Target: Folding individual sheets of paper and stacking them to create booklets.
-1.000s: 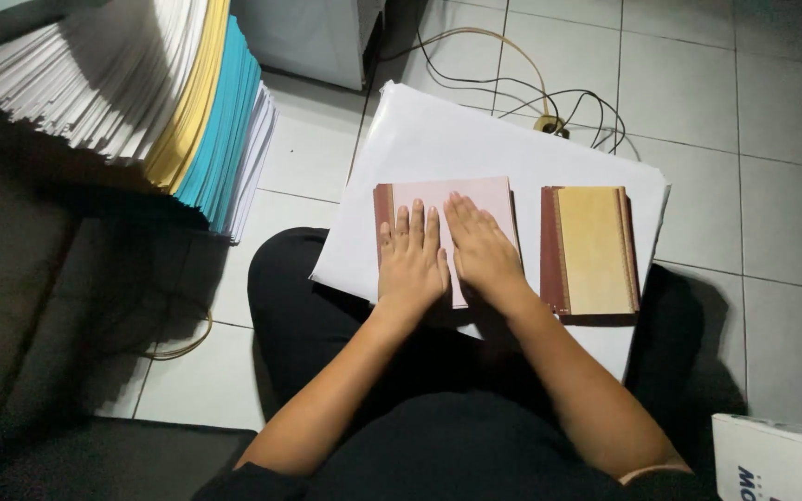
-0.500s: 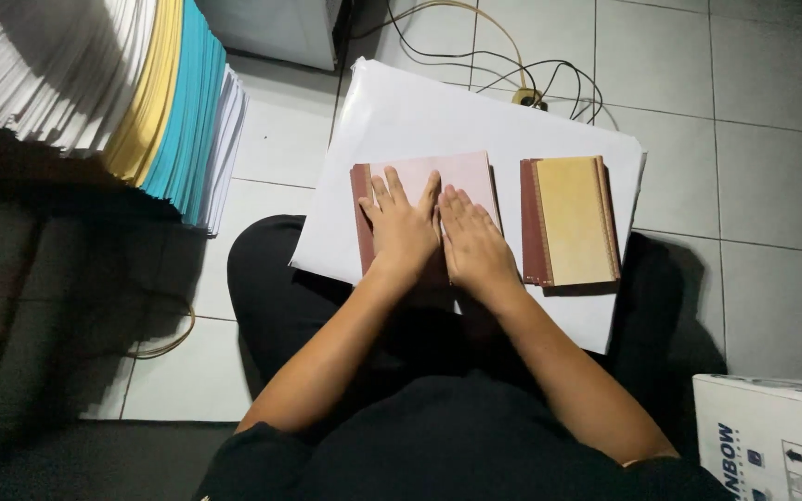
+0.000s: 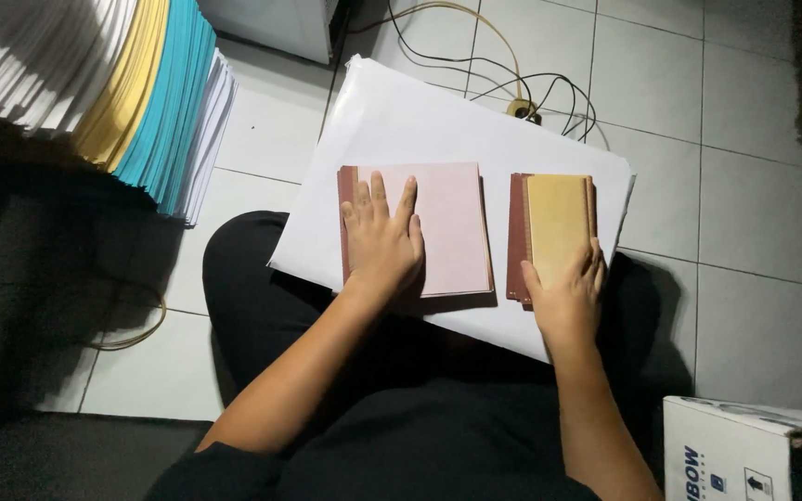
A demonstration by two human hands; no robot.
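A pink booklet (image 3: 447, 223) with a dark red spine lies on a large white sheet (image 3: 401, 121) across my lap. My left hand (image 3: 381, 239) rests flat on its left part, fingers spread. To the right lies a narrower yellow booklet (image 3: 557, 218) with a dark red spine. My right hand (image 3: 563, 292) grips its near end, fingers curled round the right edge and thumb on the left.
A tall slanted stack of white, yellow and blue paper (image 3: 132, 93) rises at upper left. Cables and a plug (image 3: 522, 107) lie on the tiled floor (image 3: 744, 186) beyond the sheet. A white cardboard box (image 3: 744, 455) sits at lower right.
My right hand has left the pink booklet and moved right to take hold of the yellow one. My left hand stays pressed on the pink booklet.
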